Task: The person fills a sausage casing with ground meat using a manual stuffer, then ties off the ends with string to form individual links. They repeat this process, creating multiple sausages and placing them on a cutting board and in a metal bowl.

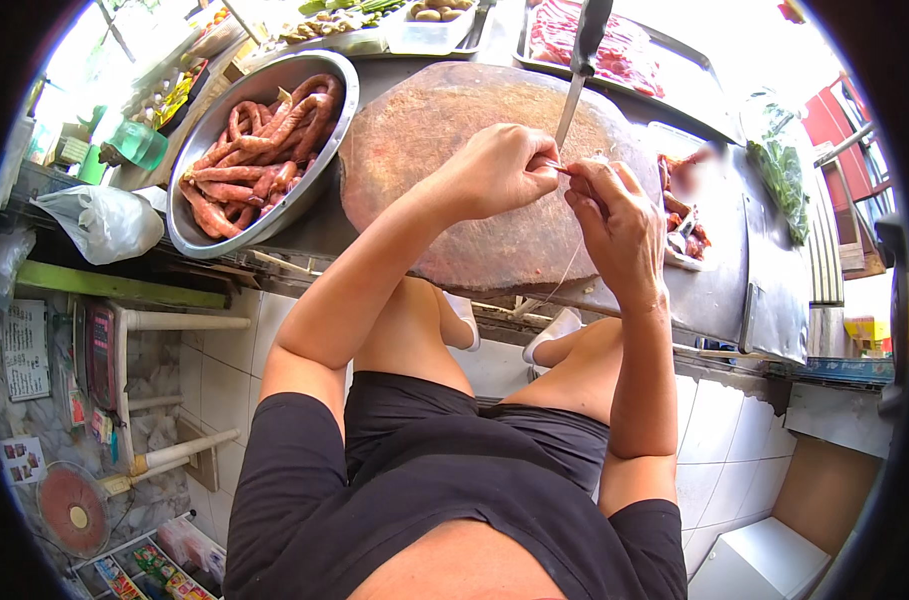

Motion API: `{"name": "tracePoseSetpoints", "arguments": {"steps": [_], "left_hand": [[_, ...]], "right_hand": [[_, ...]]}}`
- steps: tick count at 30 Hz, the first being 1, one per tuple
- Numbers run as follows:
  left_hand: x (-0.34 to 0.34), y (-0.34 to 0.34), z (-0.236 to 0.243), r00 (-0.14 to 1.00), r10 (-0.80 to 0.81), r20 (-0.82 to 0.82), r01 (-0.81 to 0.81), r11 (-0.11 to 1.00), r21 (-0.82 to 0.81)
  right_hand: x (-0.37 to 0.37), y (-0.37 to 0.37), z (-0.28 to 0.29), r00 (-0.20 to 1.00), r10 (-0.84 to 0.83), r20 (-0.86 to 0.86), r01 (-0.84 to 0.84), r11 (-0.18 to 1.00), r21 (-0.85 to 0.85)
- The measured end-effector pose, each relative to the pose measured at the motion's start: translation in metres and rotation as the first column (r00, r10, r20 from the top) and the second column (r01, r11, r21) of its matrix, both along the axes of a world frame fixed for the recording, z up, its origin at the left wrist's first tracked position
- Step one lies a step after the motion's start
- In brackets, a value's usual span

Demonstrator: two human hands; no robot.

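Over a thick round wooden chopping block, my two hands meet close together. My left hand is closed in a fist, its thumb and forefinger pinching one end of a short thin strand. At the strand's other end, my right hand pinches with curled fingers. A fine string hangs below my right hand toward the block's near edge. Just beyond the hands a knife stands on end, black handle up, its tip hidden behind them. Neither hand touches the knife.
Left of the block, a metal basin holds long sausages. Raw meat fills a tray behind. More dark red pieces lie at the right, near leafy greens. A white plastic bag sits at the left edge.
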State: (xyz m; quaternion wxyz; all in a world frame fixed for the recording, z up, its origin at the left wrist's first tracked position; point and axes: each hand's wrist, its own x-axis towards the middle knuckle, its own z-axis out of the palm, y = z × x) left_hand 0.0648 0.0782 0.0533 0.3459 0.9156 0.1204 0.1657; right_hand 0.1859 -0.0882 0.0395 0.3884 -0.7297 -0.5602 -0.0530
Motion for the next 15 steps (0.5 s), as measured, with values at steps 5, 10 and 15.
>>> {"name": "tracePoseSetpoints", "arguments": {"steps": [5,10,15], "left_hand": [[0.007,0.007,-0.009,0.998,0.057,0.018,-0.056,0.998,-0.021],[0.012,0.017,-0.021,0.995,0.026,0.093,-0.020,0.998,-0.066],[0.017,0.024,-0.030,0.999,0.011,0.035,-0.002,0.967,-0.254]], "right_hand": [[0.004,0.009,-0.006,1.000,-0.019,-0.002,0.019,0.999,-0.033],[0.006,0.015,-0.007,1.000,-0.021,-0.020,0.020,0.998,-0.054],[0.011,0.018,-0.009,1.000,0.002,-0.026,-0.003,0.999,-0.040]]}}
